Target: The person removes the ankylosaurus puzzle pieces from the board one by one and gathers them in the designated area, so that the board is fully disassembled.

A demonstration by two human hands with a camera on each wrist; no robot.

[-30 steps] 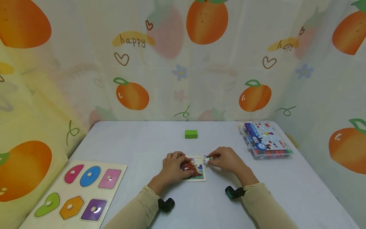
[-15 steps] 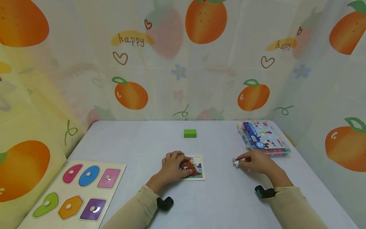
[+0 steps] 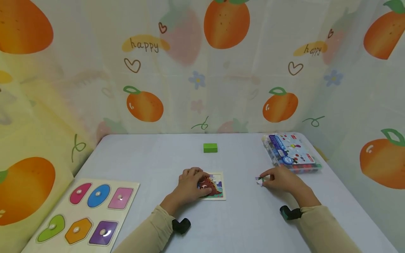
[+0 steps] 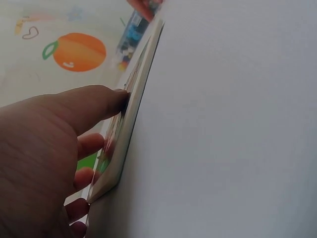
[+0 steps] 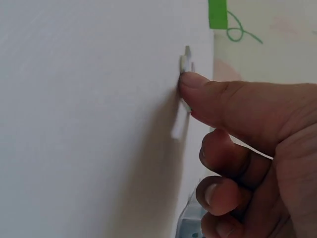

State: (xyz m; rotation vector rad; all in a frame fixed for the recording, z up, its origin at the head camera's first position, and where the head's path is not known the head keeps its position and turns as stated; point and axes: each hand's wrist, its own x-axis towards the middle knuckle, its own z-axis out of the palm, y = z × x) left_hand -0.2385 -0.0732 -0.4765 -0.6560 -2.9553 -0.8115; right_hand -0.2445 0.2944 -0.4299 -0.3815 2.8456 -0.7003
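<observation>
My left hand (image 3: 190,184) holds a small framed jigsaw puzzle (image 3: 218,189), which shows a reddish-brown animal. In the left wrist view, the thumb lies at the raised frame (image 4: 130,116) and the fingers curl down at the picture's side. My right hand (image 3: 281,179) pinches a small puzzle piece (image 3: 259,181), white with darker patches, between thumb and forefinger. The right wrist view has this piece (image 5: 185,64) almost edge-on, apart from the puzzle and close above the table; its other fingers are curled. Part of the puzzle's left side is hidden under my left hand.
A green block (image 3: 210,148) sits at the table's back. Behind my right hand is a clear plastic case (image 3: 292,153) with coloured contents. At front left lies a knobbed shape board (image 3: 104,211). A fruit-print curtain (image 3: 234,91) surrounds the white table (image 3: 240,225).
My right hand has carried the puzzle piece rightward, away from the puzzle, and the piece has turned slightly between the fingers. My left hand has stayed on the puzzle.
</observation>
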